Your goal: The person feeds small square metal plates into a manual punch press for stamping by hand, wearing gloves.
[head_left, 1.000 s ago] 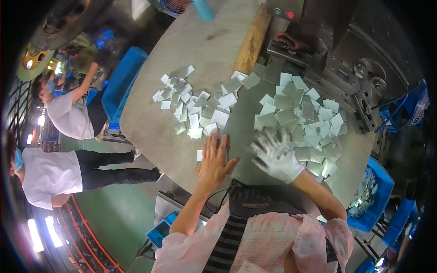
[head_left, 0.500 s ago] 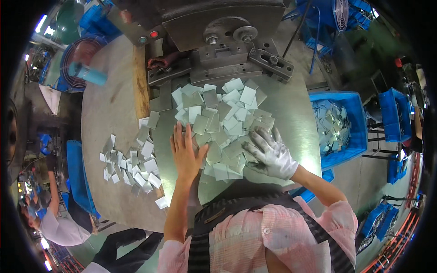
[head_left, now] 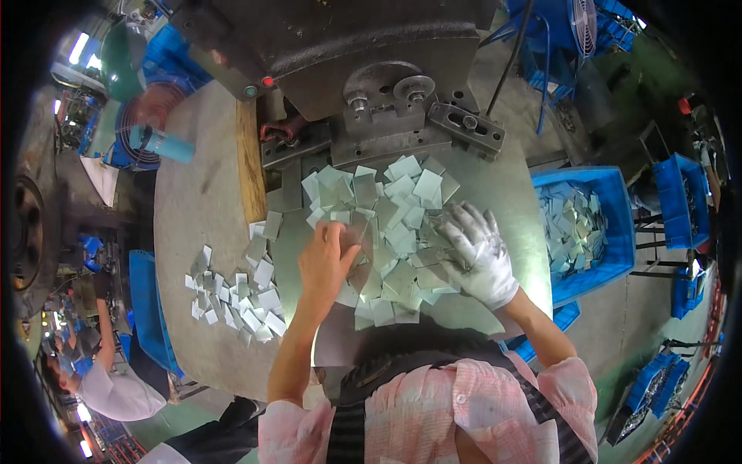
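A heap of small flat rectangular metal plates [head_left: 402,224] covers the middle of the steel press bed [head_left: 506,209]. At the heap's left side, my bare left hand [head_left: 328,263] has its fingers curled, with a motion-blurred metal plate [head_left: 357,230] pinched between fingers and thumb. My right hand [head_left: 481,259] wears a white glove with grey-stained fingers. It lies open over the heap's right edge, fingers stretched forward and touching the plates there. What lies under its palm is hidden.
Beyond the heap stands the press tooling [head_left: 390,139] with bolted clamps. More plates [head_left: 236,301] lie scattered on the table to the left, near a wooden strip [head_left: 249,162]. A blue bin [head_left: 624,232] of plates stands at right. Another person [head_left: 116,387] is at far left.
My left hand has gone from flat, stretched fingers to curled ones around a plate. The right hand has shifted right along the heap's edge. The whole view has moved slightly.
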Tool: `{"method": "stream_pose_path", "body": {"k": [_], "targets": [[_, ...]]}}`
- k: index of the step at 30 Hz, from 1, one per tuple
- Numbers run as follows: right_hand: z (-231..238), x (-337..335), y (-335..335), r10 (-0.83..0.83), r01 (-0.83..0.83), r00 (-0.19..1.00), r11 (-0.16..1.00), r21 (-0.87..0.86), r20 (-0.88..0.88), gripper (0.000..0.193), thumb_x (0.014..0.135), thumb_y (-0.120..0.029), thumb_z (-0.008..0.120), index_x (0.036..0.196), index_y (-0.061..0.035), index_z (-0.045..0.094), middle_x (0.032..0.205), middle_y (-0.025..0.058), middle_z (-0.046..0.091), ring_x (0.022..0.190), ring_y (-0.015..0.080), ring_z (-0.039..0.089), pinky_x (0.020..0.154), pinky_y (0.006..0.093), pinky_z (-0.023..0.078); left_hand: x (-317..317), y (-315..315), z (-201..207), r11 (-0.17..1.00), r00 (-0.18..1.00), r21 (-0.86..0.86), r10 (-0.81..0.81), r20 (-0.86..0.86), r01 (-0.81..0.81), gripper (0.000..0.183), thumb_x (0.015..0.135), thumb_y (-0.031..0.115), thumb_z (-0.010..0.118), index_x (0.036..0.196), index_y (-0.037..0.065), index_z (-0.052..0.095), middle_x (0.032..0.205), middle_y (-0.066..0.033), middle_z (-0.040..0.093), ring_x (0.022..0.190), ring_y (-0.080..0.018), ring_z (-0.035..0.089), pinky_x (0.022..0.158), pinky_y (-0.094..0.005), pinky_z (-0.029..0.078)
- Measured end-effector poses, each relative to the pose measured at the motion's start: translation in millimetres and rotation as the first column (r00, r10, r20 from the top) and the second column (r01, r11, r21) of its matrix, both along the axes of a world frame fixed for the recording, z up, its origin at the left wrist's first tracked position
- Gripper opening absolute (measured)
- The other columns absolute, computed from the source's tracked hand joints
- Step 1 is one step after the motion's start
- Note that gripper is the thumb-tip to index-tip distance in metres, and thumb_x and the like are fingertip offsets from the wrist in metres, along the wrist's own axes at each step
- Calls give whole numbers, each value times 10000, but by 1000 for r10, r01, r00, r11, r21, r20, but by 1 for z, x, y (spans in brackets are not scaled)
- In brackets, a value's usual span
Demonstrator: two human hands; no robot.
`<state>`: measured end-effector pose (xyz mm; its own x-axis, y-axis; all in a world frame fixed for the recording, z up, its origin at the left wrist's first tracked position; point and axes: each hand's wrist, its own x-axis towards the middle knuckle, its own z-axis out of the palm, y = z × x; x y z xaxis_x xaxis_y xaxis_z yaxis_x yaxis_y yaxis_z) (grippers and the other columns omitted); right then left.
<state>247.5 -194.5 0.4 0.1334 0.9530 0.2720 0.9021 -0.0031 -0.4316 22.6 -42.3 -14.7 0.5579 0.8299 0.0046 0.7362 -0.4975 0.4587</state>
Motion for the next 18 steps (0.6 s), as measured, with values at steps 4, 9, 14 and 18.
{"method": "stream_pose_path", "body": {"k": [4,9,14,18], "targets": [[4,2,6,0,1,999,999,48,-37,481,740,-284,660,1174,-118,537,1263,148,483,1208,353,425,981,579,311,-5,3,-2,935,991,-348,108,83,-73,417,687,184,761,996,87,498,947,-59,509,804,-247,570,654,-366,459],[-1,-9,14,60,-57,994,998,39,-89,454,755,-274,652,1164,-109,544,1259,148,490,1209,348,426,982,569,309,-10,-2,-7,982,999,186,-26,18,22,424,687,218,766,981,58,505,887,-63,543,743,-243,576,640,-351,457],[-1,-17,20,96,-84,990,990,113,-104,374,714,-212,686,1056,-94,589,1191,154,533,1156,359,476,929,531,369,-19,-2,-5,996,999,86,-13,35,10,355,726,246,732,930,52,515,797,-69,557,676,-240,557,605,-338,446],[2,-17,21,103,-88,990,986,140,-101,362,715,-191,681,1053,-97,593,1189,150,534,1151,353,478,937,525,368,-16,6,9,990,977,-144,39,210,-8,223,807,212,666,874,45,533,641,-29,514,523,-147,491,491,-280,390]]}}
